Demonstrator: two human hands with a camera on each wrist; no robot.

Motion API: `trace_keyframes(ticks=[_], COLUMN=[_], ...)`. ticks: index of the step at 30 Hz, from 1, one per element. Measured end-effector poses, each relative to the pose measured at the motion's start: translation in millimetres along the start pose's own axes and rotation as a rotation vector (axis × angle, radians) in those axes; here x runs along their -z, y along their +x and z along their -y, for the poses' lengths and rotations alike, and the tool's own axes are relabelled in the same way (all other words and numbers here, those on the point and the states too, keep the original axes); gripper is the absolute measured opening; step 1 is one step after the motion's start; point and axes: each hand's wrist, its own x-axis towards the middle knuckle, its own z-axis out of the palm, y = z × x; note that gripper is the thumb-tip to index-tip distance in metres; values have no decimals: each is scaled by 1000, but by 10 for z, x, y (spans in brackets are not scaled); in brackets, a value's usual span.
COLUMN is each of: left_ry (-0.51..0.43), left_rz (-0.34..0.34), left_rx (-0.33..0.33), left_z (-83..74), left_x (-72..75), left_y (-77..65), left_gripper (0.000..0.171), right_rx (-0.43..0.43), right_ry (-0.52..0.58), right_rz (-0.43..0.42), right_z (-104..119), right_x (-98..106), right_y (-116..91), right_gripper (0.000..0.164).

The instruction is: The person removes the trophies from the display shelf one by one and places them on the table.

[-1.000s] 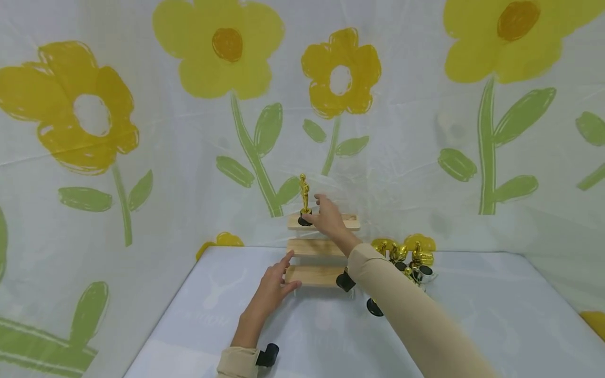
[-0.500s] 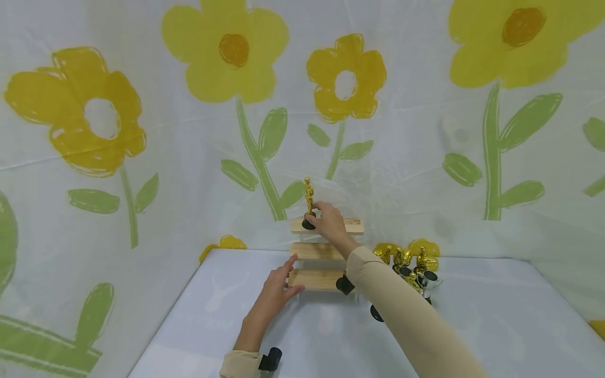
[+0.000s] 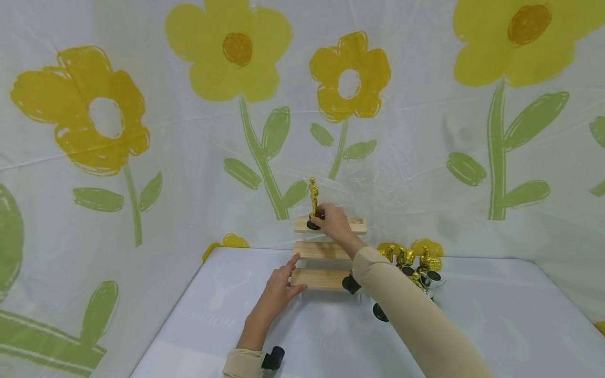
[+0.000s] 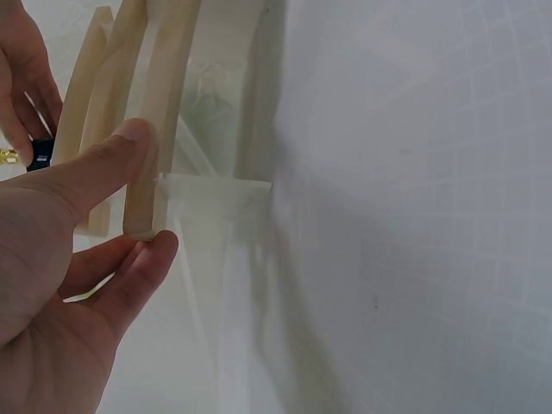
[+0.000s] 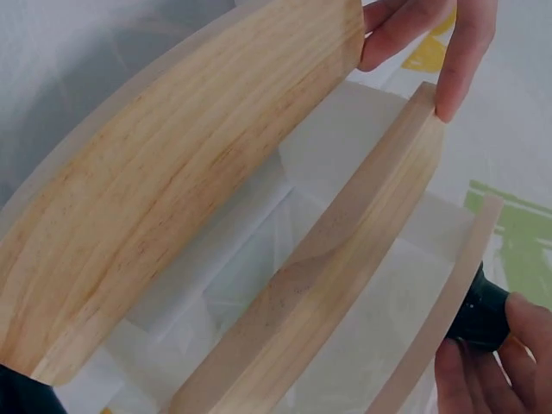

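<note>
A gold figurine trophy (image 3: 314, 195) stands upright on the left part of the top step of a three-step wooden display rack (image 3: 326, 278). My right hand (image 3: 334, 223) pinches the trophy low down, at its round black base (image 5: 481, 312). Its fingers and thumb lie on either side of that base in the right wrist view. At the rack's left end, my left hand (image 3: 276, 287) holds the lowest board (image 4: 159, 103), thumb on one face and fingertips against its end. The trophy's upper part is outside the right wrist view.
Several gold trophies (image 3: 405, 257) and a silver cup (image 3: 431, 279) are grouped right of the rack, partly behind my right sleeve (image 3: 406, 304). A round black base (image 3: 380, 312) shows beside that sleeve. A flower-print cloth (image 3: 416, 157) rises behind the white table (image 3: 198, 310).
My right hand's raised, spread fingers have come down and closed on the trophy's base. The trophy has shifted slightly right along the top step. My left hand stays at the rack.
</note>
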Motion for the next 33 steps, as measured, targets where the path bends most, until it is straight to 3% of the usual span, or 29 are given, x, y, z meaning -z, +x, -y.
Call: trace_keyframes(ticks=[17,33], left_ry=[10,9], left_rz=[-7,-8], left_rx=[16,15], left_z=[-19,-19], left_x=[-7,-11], left_y=[-3,0], left_gripper=[78,79], right_rx=[52,47], right_ry=[-50,-71], right_rz=[0,-3], right_z=[18,-16], right_x=[45,35], right_y=[-56,-85], right_gripper=[15,20])
